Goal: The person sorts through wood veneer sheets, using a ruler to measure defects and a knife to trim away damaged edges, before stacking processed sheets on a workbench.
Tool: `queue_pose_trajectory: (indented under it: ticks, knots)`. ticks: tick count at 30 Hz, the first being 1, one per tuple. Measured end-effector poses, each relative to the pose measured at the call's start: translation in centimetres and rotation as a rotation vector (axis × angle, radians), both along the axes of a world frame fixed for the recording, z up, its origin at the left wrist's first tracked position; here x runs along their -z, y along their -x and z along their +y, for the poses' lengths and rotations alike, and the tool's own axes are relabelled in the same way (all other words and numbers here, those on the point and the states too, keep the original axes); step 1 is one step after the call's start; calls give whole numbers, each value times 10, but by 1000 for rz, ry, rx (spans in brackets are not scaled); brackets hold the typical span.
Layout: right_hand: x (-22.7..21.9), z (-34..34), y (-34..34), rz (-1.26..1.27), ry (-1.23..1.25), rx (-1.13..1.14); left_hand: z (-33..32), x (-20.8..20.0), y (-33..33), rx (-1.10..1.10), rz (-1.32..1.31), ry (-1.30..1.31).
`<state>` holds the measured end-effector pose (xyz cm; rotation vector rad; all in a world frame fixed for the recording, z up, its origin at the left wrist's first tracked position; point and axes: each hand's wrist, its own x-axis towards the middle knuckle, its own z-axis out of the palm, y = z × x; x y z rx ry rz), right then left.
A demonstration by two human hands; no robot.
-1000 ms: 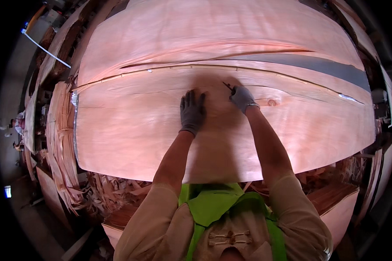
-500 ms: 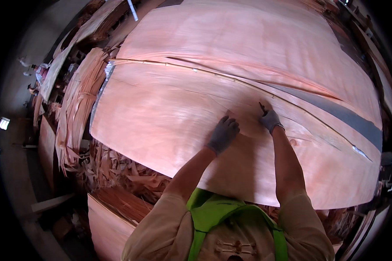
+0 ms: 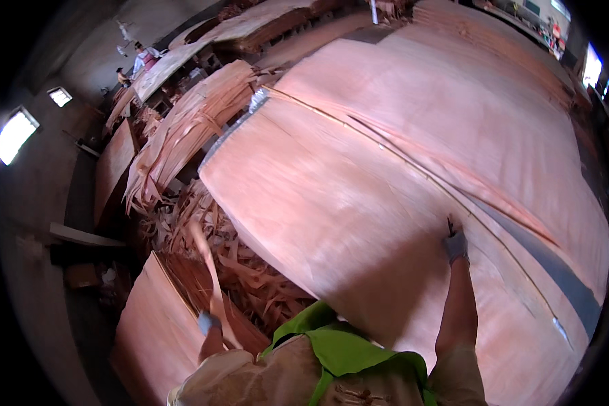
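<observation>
A broad pinkish wood veneer sheet (image 3: 331, 196) lies before me. Across it runs a long thin bamboo pole (image 3: 413, 164). My right hand (image 3: 456, 246), in a grey glove, is closed round a slim dark tool (image 3: 450, 224) pointing away from me; its working end is too small to make out. At the lower left my gloved left hand (image 3: 210, 323) is beside a stack of veneer pieces (image 3: 159, 331). It appears closed on the edge of a long narrow veneer strip (image 3: 212, 264) that rises from the stack; its fingers are partly hidden.
Crumpled veneer scraps (image 3: 240, 264) fill the gap between sheet and stack. A bundle of loose veneer (image 3: 193, 122) lies at the left. Beyond the pole another veneer sheet (image 3: 446, 101) spreads, with a dark strip (image 3: 555, 267) showing between. A person (image 3: 144, 59) stands far left.
My left hand has left the sheet and swung down left to the stack, where a veneer strip now stands out. My right hand still holds the dark tool over the sheet. The view has turned left.
</observation>
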<state>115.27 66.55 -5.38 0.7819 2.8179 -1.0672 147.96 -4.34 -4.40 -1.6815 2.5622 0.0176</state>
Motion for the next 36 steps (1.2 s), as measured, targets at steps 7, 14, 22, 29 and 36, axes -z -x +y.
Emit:
queue_pose_trajectory:
  ticks: [7, 14, 22, 29, 36]
  knots:
    - [12, -4, -2, 170, -45, -138, 20, 32, 35, 118, -452, -290]
    - [-67, -57, 60, 312, -89, -39, -34, -2, 222, 725, 566, 100]
    - [-300, -255, 225, 1010, 206, -309, 38, -152, 379, 1077, 1142, -103]
    - [-372, -365, 321, 1271, 293, -268, 83, -245, 434, 1326, 1351, -271]
    - [-384, -408, 266, 948, 955, -197, 102, -317, 525, 1444, 1570, -439]
